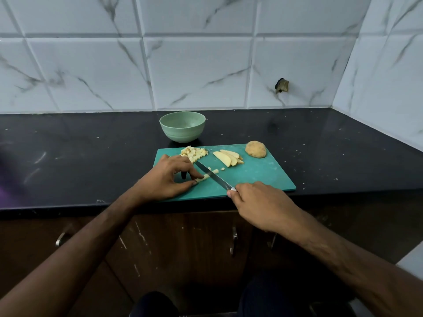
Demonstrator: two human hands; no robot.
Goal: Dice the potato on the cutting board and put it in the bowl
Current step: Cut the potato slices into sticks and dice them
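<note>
Head view, nearest part: two bare forearms come up from the lower corners, over dark knees and brown cabinet doors (183,243) with metal handles
Right hand (258,202): fingers curled around the handle of a knife (214,177); the handle is hidden inside the fist, and the blade goes up and to the left over the board
Left hand (167,177): it rests on the left part of the cutting board (263,175); thumb and forefinger pinch the near end of a pale potato strip (207,176), the other fingers are bent
Blade and strip: the blade lies across the strip, near its middle; one small cut piece lies just beside the far end of the strip
Surface: black stone counter (91,152) with small pale specks; the teal board lies near its front edge
Room: white tiles with grey marble veins (196,72) behind and on the right side; one dark chipped spot is on the back wall
Diced potato (194,153): a small heap on the far left part of the board, just behind the left hand
Potato slices (229,157): a fan of slices at the far middle of the board
Potato half (256,149): unpeeled, dome side up, at the far right corner of the board
Bowl (182,126): pale green, it stands upright on the counter just behind the board; no potato is visible in the part of the inside that shows
</note>
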